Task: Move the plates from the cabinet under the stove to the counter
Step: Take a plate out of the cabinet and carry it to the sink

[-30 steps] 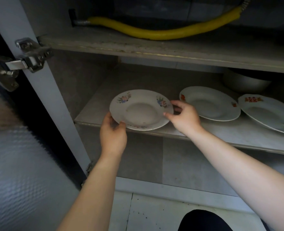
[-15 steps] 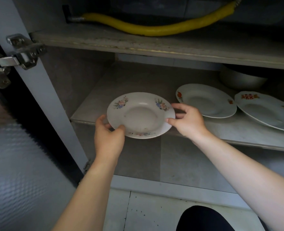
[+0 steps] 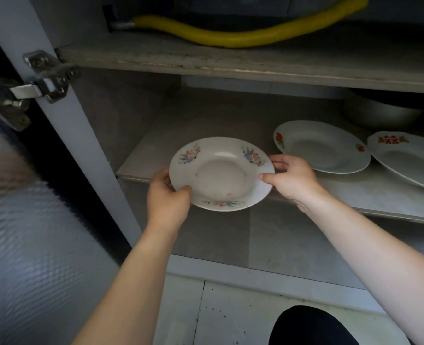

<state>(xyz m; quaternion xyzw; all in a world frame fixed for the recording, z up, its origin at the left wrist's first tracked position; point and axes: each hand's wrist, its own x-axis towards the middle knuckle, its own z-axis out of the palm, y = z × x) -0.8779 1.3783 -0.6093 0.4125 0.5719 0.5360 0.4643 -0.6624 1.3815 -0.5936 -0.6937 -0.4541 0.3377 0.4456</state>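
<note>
A white plate with pink and blue flowers is held over the front edge of the cabinet shelf, tilted toward me. My left hand grips its left rim, thumb on top. My right hand pinches its right rim. Two more white plates lie flat on the shelf to the right: one with red flowers and one with a red emblem, partly cut off by the frame edge.
A grey metal bowl stands at the back right of the shelf. A yellow hose runs along the upper shelf. The open cabinet door with its hinge is at the left. My dark knee is at the bottom.
The flowered plate has come off the shelf toward me and now hangs over the front edge, both hands still holding its rim.
</note>
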